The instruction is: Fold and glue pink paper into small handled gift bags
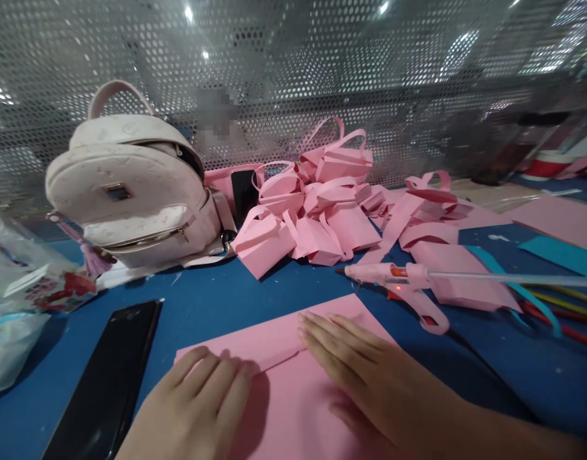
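A pink paper sheet (293, 396) lies on the blue table (216, 300) right in front of me, with a folded flap along its far edge. My left hand (197, 402) rests flat on the sheet's left part, fingers pointing toward the fold. My right hand (365, 370) presses flat on the sheet's right part, fingertips on the flap's edge. Neither hand holds anything.
A black phone (106, 377) lies left of the sheet. A pale pink backpack (135, 185) stands at the back left. A heap of folded pink paper bags (317, 204) sits behind. A glue gun (398, 278) lies to the right, coloured paper strips beyond it.
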The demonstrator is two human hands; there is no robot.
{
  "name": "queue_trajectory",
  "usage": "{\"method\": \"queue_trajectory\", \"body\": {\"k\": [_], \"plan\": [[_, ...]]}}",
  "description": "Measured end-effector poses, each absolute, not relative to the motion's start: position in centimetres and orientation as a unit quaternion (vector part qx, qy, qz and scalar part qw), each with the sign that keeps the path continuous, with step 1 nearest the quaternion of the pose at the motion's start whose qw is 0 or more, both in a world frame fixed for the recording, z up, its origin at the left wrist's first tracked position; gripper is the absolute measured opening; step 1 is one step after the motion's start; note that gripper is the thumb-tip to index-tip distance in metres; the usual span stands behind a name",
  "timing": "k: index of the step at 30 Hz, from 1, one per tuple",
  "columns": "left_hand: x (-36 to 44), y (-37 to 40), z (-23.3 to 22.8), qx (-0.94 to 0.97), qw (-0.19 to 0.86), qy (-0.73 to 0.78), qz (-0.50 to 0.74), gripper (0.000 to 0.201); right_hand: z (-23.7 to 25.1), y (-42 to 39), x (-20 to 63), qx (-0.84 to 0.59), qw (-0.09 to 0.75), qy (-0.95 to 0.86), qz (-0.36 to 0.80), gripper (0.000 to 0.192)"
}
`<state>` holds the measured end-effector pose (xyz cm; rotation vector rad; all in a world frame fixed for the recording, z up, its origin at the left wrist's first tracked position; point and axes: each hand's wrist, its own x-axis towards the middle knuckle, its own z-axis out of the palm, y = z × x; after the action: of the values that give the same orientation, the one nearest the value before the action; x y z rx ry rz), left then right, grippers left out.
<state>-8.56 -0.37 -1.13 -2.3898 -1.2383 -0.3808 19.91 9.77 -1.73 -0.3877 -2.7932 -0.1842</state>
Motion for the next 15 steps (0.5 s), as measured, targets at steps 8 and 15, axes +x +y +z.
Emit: {"method": "queue_trajectory", "body": {"k": [8,15], "plan": [[-8.1,0.2,0.7,-0.849,0.229,-0.454,-0.144,0.033,1.5,7.0,19.3,-0.042,0.22,-0.974,-0.033,0.039],[-8.1,-0.7,2.7,-0.826,0.305,-0.454,-0.137,0.033,0.8,6.7,19.3,-0.109,0.102,-0.987,0.065,0.042]]}}
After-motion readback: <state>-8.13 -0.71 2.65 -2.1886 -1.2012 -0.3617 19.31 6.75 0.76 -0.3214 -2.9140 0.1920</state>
